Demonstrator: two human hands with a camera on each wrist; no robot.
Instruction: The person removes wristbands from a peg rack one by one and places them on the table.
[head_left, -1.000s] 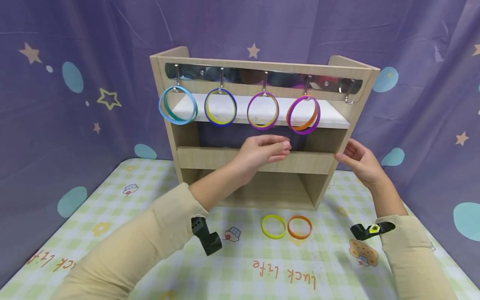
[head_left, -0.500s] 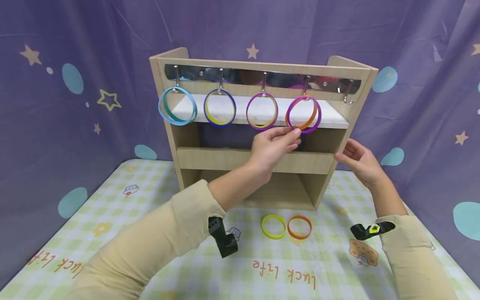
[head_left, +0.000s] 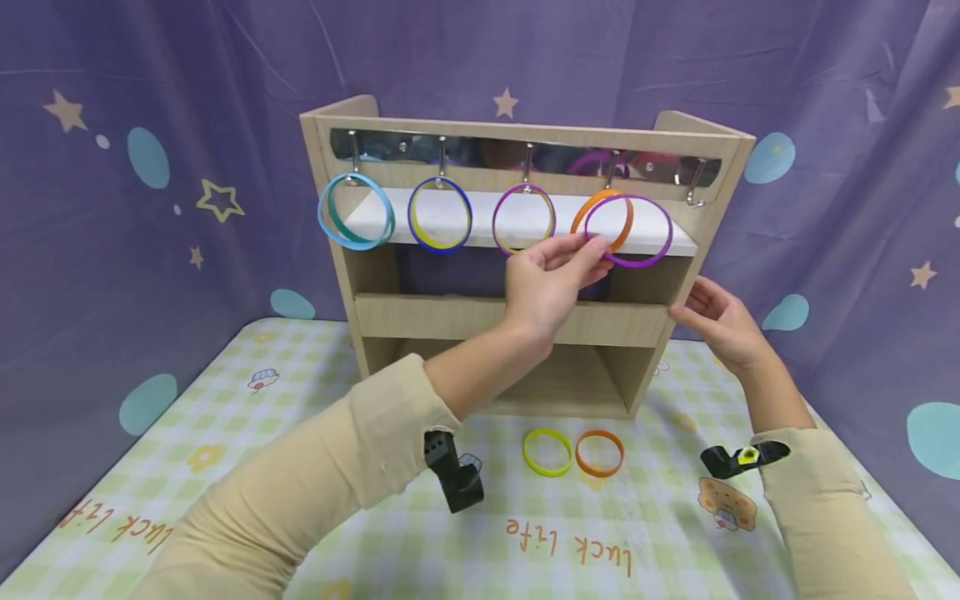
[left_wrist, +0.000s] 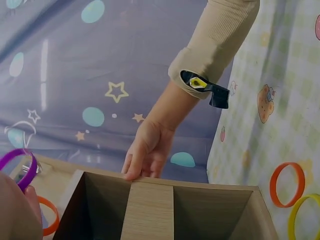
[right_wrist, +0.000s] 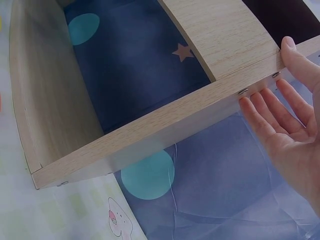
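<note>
My left hand [head_left: 551, 287] pinches a purple silicone wristband [head_left: 670, 229] at its lower left rim, between thumb and fingers. The band stands in front of the fourth hook, its top to the right of the hook's tip. Behind it an orange wristband [head_left: 628, 221] hangs on that hook. In the left wrist view the purple band [left_wrist: 33, 169] shows at the left edge, near a hook. My right hand [head_left: 723, 329] rests against the right side of a wooden shelf unit [head_left: 510, 323]. The right wrist view has its thumb [right_wrist: 288, 44] on the front edge and fingertips along the outer side.
Light blue and teal bands [head_left: 390, 212], blue and yellow bands [head_left: 410, 221], and purple and yellow bands [head_left: 555, 217] hang on the three left hooks. The fifth hook [head_left: 696, 187] is bare. A yellow band [head_left: 546, 474] and an orange band [head_left: 600, 475] lie on the checked tablecloth.
My left hand has risen to the right and taken hold of the purple wristband, which has shifted right and apart from the orange one. The right hand stays put.
</note>
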